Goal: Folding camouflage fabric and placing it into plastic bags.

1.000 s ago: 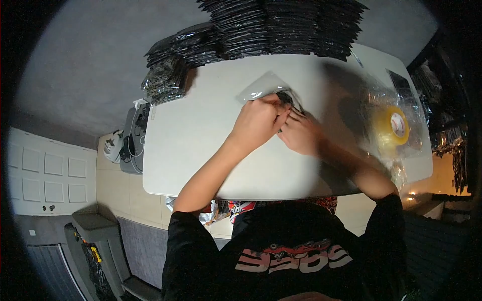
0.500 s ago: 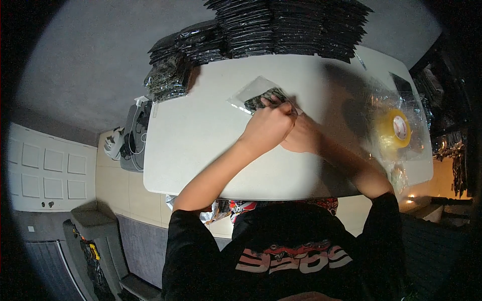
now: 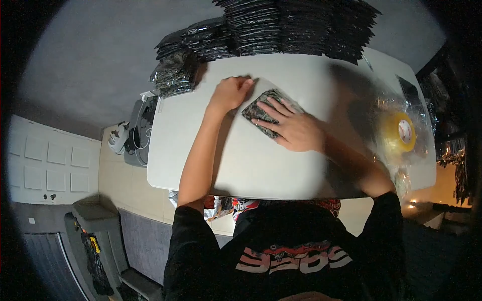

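A clear plastic bag (image 3: pixel 265 85) with a folded dark, grey-patterned piece of fabric (image 3: pixel 257 109) in it lies flat on the white table. My right hand (image 3: pixel 297 126) rests palm down on the pack, fingers spread across the fabric. At the bag's far left end is my left hand (image 3: pixel 230 95), its fingers closed in a pinch at the edge of the clear film. Part of the pack is hidden under my right hand.
Stacks of black plastic packets (image 3: pixel 301 30) line the far edge of the white table (image 3: pixel 241 165). Clear-wrapped dark packs (image 3: pixel 175 75) sit at its far left corner. To the right are a yellowish tape roll (image 3: pixel 401 131), loose clear film and a dark flat object (image 3: pixel 407 88).
My hands, close together over the pack before, have parted. The left has moved left and away to the bag's far end; the right has flattened onto the fabric, uncovering more of it.
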Tool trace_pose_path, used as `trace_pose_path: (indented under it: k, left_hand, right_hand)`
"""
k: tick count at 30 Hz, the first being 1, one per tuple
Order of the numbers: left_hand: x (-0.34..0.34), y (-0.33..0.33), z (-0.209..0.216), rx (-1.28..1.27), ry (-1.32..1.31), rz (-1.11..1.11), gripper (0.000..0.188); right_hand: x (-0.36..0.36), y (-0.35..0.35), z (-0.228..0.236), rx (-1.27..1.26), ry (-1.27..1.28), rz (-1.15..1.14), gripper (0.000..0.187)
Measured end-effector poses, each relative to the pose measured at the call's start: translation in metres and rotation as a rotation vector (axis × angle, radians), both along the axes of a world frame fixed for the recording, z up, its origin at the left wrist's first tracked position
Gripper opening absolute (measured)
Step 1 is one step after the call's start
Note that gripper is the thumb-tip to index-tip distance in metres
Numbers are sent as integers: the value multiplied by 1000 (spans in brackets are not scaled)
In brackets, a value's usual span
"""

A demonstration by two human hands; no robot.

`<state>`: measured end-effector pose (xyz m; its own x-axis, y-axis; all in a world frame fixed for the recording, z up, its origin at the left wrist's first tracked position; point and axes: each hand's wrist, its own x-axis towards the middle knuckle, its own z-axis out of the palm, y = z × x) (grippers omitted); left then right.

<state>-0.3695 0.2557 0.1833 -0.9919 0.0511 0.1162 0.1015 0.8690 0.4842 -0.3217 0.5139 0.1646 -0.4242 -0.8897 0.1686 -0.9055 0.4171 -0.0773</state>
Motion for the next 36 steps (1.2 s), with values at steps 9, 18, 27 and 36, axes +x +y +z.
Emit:
trace_pose_path:
  k: [9, 18, 27, 36]
  left_hand:
    - [-5, 13, -11, 77, 22, -53, 36]
    - [-3, 14, -7, 214, -91, -87, 38]
    - [-1, 18, -3, 111, -43, -56, 34]
    - [-12, 5, -17, 229, -115, -137, 27]
  right_hand:
    - [-4, -14, -5, -14, 29, 27, 67]
    - [-5, -31, -13, -97, -96, 38, 71]
    - [-10, -26, -1, 10, -105, -73, 93]
    - [-9, -25, -10, -104, -31, 4, 90]
